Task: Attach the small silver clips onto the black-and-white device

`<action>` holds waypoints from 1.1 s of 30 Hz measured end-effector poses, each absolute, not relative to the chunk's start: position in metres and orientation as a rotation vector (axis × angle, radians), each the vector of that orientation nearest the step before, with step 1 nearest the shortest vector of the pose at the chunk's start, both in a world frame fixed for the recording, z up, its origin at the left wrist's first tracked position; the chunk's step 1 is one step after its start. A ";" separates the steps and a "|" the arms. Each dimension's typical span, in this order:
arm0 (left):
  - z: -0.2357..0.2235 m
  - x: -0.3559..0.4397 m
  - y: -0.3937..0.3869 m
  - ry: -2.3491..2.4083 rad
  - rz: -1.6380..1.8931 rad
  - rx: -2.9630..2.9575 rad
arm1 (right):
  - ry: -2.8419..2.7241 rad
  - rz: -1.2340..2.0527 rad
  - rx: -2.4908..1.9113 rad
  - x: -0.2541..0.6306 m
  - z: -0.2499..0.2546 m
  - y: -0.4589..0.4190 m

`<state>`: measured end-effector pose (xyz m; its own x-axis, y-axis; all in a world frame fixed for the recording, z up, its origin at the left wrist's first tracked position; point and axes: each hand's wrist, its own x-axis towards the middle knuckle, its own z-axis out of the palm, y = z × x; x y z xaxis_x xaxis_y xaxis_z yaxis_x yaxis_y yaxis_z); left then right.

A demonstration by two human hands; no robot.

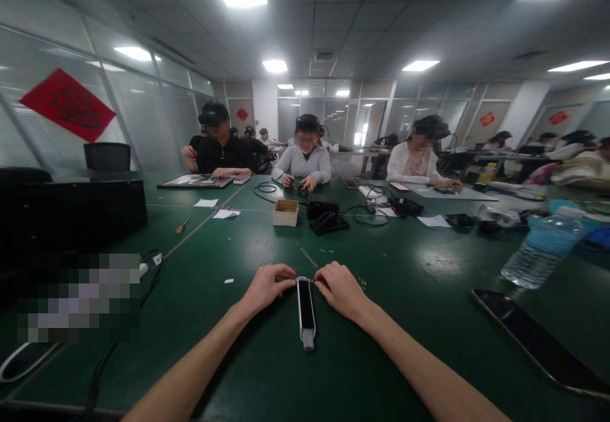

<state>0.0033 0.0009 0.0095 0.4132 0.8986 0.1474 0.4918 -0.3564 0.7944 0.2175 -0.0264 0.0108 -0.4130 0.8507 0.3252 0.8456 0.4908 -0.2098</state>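
Observation:
A slim scanning pen lies on the green table in front of me. It has a white frame, a long black screen and a grey tip pointing towards me. At its far end my left hand pinches the left corner, thumb and fingers close together. My right hand pinches the opposite corner in the same way, its fingers curled. Anything small between the fingertips is hidden. Several tiny rings lie just beyond my right hand. A small white scrap rests to the left.
A dark phone and a water bottle stand at the right. Ahead are a small open box and a black device with cables. A screwdriver and a black monitor are left. Three people sit opposite.

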 end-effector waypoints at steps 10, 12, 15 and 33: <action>0.010 -0.005 0.010 1.198 0.679 2.118 | -2.319 -0.024 -1.827 0.318 0.048 -0.015; 0.013 -0.006 0.010 1.228 0.658 2.174 | -2.320 0.162 -1.911 0.330 0.048 -0.016; 0.015 -0.007 0.008 1.268 0.636 2.247 | -2.325 0.374 -1.917 0.333 0.046 -0.017; 0.012 -0.007 0.007 1.240 0.658 2.320 | -2.212 0.245 -1.697 0.291 0.034 -0.017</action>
